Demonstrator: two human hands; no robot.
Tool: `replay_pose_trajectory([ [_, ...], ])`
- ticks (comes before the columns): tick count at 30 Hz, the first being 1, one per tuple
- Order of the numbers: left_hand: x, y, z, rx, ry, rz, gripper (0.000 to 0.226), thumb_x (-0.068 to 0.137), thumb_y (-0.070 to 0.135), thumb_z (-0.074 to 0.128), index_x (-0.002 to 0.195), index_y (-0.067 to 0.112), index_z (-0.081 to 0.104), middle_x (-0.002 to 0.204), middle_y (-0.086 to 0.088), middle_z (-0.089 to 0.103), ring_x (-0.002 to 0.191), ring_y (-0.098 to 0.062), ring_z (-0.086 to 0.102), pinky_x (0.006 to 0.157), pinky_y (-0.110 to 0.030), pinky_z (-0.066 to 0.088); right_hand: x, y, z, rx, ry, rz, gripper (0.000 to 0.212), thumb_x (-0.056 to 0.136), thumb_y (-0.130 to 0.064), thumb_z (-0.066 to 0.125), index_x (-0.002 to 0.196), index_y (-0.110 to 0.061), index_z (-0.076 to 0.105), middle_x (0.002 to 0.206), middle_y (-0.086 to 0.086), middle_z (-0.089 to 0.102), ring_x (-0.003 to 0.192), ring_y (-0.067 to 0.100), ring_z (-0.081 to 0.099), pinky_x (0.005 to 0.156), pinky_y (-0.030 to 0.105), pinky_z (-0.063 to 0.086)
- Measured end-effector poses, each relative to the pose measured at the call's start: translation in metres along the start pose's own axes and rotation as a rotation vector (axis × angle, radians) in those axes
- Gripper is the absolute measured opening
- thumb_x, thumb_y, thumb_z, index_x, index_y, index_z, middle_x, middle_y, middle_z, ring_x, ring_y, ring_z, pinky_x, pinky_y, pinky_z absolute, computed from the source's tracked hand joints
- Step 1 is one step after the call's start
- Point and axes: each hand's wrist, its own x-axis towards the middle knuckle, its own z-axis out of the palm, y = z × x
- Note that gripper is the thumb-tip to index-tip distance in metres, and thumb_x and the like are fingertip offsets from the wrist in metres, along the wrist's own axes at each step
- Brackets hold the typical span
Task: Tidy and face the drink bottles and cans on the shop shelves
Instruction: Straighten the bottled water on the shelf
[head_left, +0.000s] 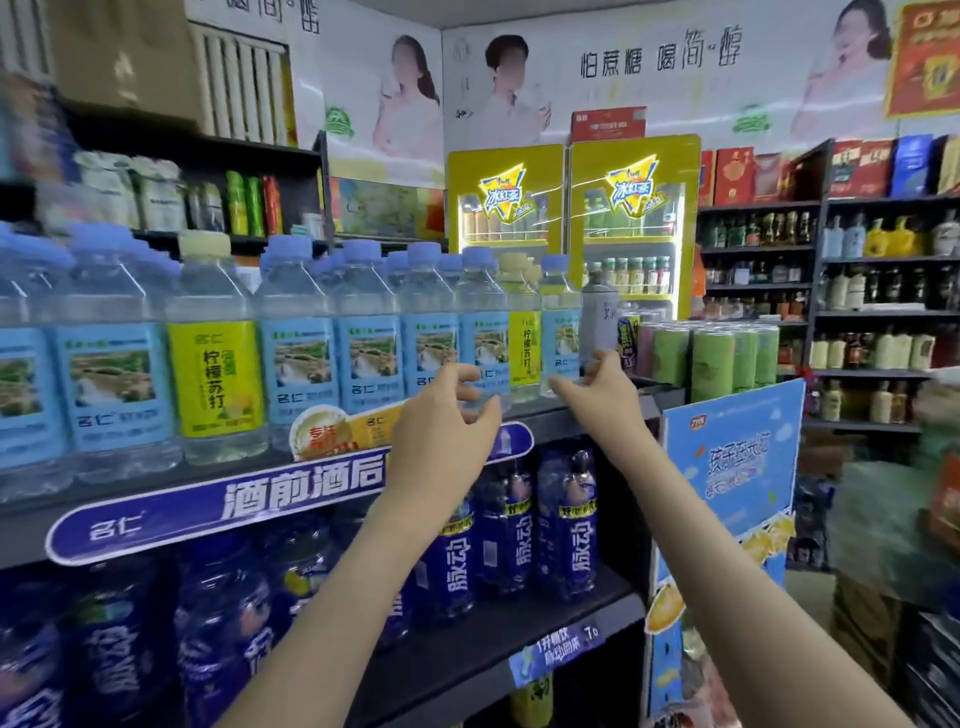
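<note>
My left hand (447, 415) is raised in front of the upper shelf (571, 410), fingers curled loosely with thumb and forefinger apart, closed on nothing; it hovers just before the base of a blue-label water bottle (485, 338), ready to nudge or turn it, I judge. My right hand (597, 387), at about two o'clock from the left, is half open too, fingertips pinched slightly toward each other but empty, near the foot of the last blue-label bottle (560, 322) at the shelf's end. I cannot tell whether either hand touches plastic.

Both hands are up here because this end of the row is mixed: a yellow lemon-soda bottle (522, 332) stands between the two blue ones, and a second yellow one (215, 364) breaks the blue run out at nine o'clock. All are clear, capped and look full, labels facing me.

Below, at six o'clock, dark blue sports-drink bottles (571, 525) fill the lower shelf, labels forward.

Beyond my right hand, at one o'clock, a grey can (598, 317) stands at the shelf's end, then shrink-wrapped green cans (714, 358). Farthest off, at twelve, a yellow drinks cooler (571, 208) holds rows of bottles.
</note>
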Motion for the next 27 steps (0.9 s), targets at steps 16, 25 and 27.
replay_pose_trajectory([
  [16,0.0,0.022,0.025,0.0,0.137,-0.179,0.028,0.089,0.033,0.061,0.115,0.024,0.056,0.1,0.017,0.06,0.083,0.007,0.057,0.065,-0.004,0.045,0.043,0.031,-0.002,0.131,0.026,-0.148,0.041,0.076,-0.027,0.072,0.108,-0.017,0.048,0.102,0.003,0.061,0.089,0.021,0.06,0.069,0.032,0.047],
  [25,-0.047,0.046,-0.021,-0.384,0.326,-0.194,0.042,0.077,0.03,0.077,0.11,0.035,0.052,0.105,0.017,0.065,0.094,0.005,0.063,0.08,-0.021,0.053,-0.093,-0.047,0.012,0.374,-0.392,-0.522,0.052,0.071,-0.02,0.076,0.11,-0.034,0.045,0.098,-0.028,0.052,0.085,-0.021,0.05,0.067,0.0,0.039],
  [27,-0.07,0.031,-0.052,-0.369,0.439,-0.212,0.042,0.076,0.024,0.078,0.11,0.03,0.053,0.101,0.013,0.069,0.091,0.0,0.066,0.077,-0.022,0.055,-0.116,-0.063,0.032,0.407,-0.542,-0.558,0.051,0.069,-0.018,0.078,0.105,-0.036,0.046,0.097,-0.029,0.053,0.085,-0.023,0.05,0.069,-0.001,0.039],
])
